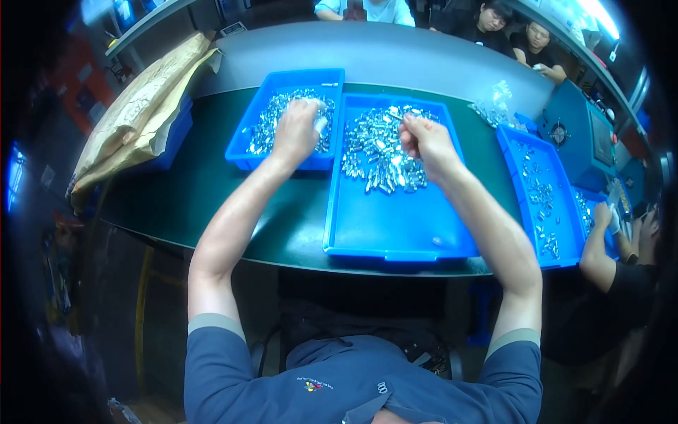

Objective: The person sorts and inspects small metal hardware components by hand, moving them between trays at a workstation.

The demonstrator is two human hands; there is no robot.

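Two blue plastic trays stand side by side on the green table. My left hand (297,129) is over the left tray (246,157), back up, with its fingers bent toward the small shiny metal parts (264,128) there. Something whitish shows at its fingertips; blur hides whether they grip anything. Above the far side of the larger right tray (381,230), my right hand (429,143) is closed in a pinch. A thin, small metal part (397,120) seems to stick out from its fingertips. Below it lies a heap of similar silvery cylindrical parts (378,155).
A brown paper sack (138,116) lies on a blue bin at the left. At the right stand another blue tray (521,180) with scattered parts and a teal machine (583,134). Clear plastic bags (498,106) lie behind. Another person's hand (602,214) works far right; people sit beyond the grey partition (296,53).
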